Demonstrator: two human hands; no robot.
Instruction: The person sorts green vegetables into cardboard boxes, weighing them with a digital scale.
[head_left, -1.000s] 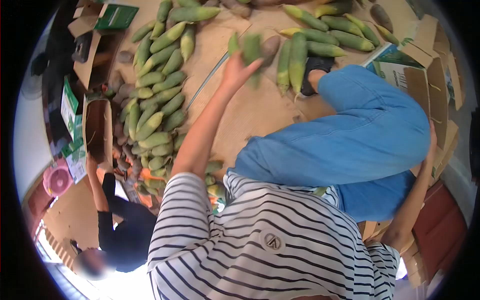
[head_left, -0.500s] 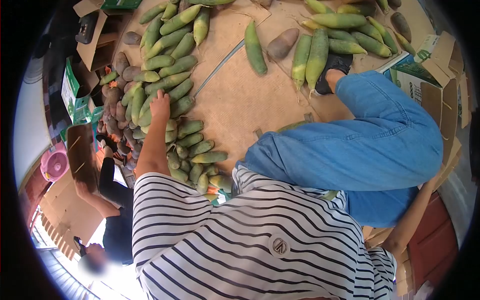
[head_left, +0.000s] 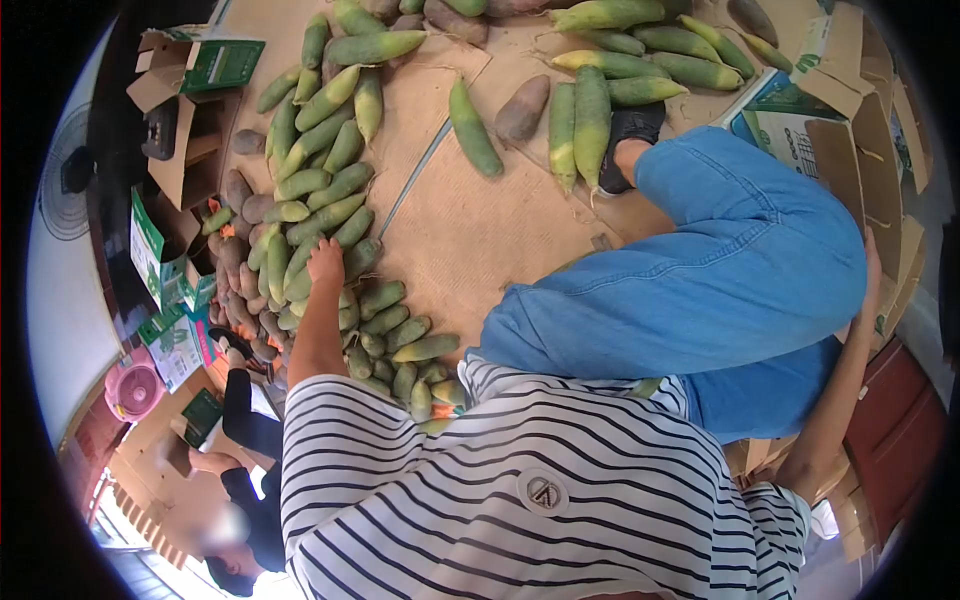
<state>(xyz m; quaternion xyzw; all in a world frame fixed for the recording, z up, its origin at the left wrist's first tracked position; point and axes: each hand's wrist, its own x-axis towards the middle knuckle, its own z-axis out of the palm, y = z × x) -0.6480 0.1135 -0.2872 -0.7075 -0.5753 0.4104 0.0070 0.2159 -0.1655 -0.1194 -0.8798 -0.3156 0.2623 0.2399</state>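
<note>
Left hand [head_left: 326, 262] right in the thick of it, down on the heap of green radishes [head_left: 338, 186], fingertips touching the ones on its right-hand edge! Is it pinching one? Can't tell from up here; the fingers bunch over the radishes and hide their own grip. Over on the far right, the right hand [head_left: 872, 258] sits beside the bent knee, next to an open cardboard box [head_left: 836, 165], well apart from the heap, partly hidden, its fingers impossible to read.

And look at these radishes: long, plump, deep green, fading to yellow-green at one end, some trailing thin root hairs. They lie packed at slants along the cardboard sheet [head_left: 470, 230], with brown roots [head_left: 240, 272] crowding their left side. Out beyond the left hand, a lone radish [head_left: 473, 130], slightly curved, rests near a stubby brown root [head_left: 522, 108], the two apart.
</note>
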